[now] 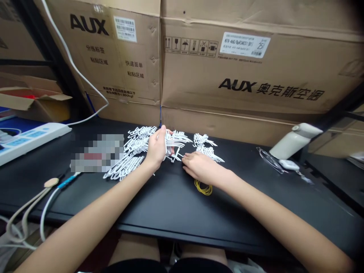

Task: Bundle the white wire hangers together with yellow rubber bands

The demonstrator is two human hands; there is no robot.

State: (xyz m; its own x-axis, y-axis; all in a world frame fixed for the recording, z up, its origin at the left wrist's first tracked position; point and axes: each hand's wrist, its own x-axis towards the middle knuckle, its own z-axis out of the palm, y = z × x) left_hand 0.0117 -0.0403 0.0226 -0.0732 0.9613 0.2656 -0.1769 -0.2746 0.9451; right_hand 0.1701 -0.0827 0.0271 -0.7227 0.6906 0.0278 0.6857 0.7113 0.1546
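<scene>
My left hand (156, 150) is closed around a bunch of white S-shaped hooks (175, 142), their curved ends sticking out to the right. Just beside it, the fingers of my right hand (202, 166) are pinched at the end of a single white hook (177, 154); the fingertips are partly hidden. Rows of more white hooks (123, 168) lie on the black table (159, 206) to the left. Behind my right hand lie smaller groups of the same hooks (209, 152). Yellow rubber bands (203, 188) rest in a loose coil below my right wrist.
Large cardboard boxes (196, 83) stand along the table's back. To the right are a pale bottle (292, 142) lying tilted, glasses (270, 161) and a small white case (289, 165). A power strip (36, 140), cables (45, 210) and a blurred-out item (99, 153) occupy the left.
</scene>
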